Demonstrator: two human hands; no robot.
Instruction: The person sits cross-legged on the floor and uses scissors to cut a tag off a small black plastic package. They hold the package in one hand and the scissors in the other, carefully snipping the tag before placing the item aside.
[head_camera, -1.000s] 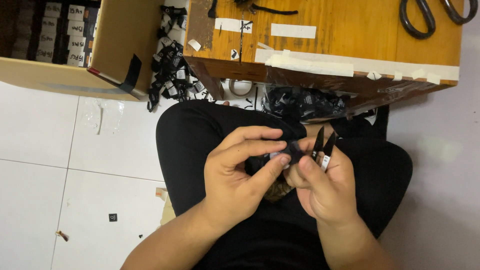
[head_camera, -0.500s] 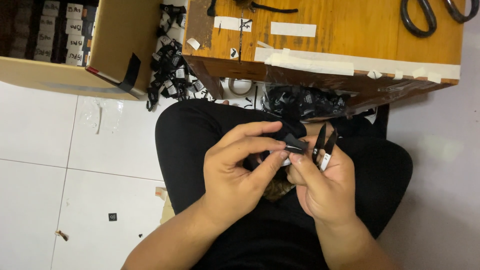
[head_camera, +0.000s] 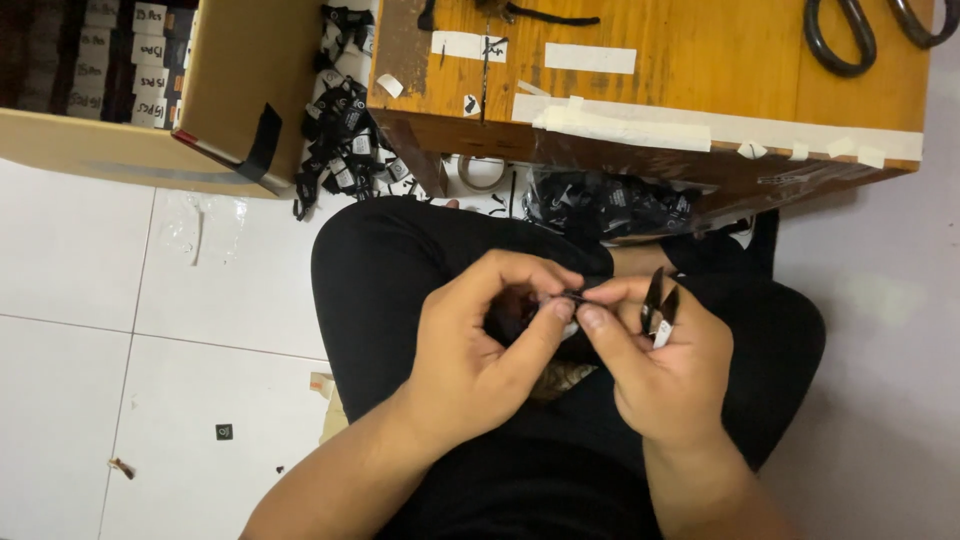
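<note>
Together, both hands meet over the lap, pinching one small black label (head_camera: 573, 296) between them: the left hand (head_camera: 478, 345) grips it with thumb and forefinger from nine o'clock, the right hand (head_camera: 665, 370) from three o'clock. The right hand also clasps black thread snips (head_camera: 659, 305), blades pointing to twelve o'clock. Toward twelve o'clock stands the wooden table (head_camera: 700, 70) with strips of masking tape (head_camera: 620, 125); a bag of black labels (head_camera: 610, 205) sits beneath it. At ten o'clock stands a cardboard box (head_camera: 245, 80).
</note>
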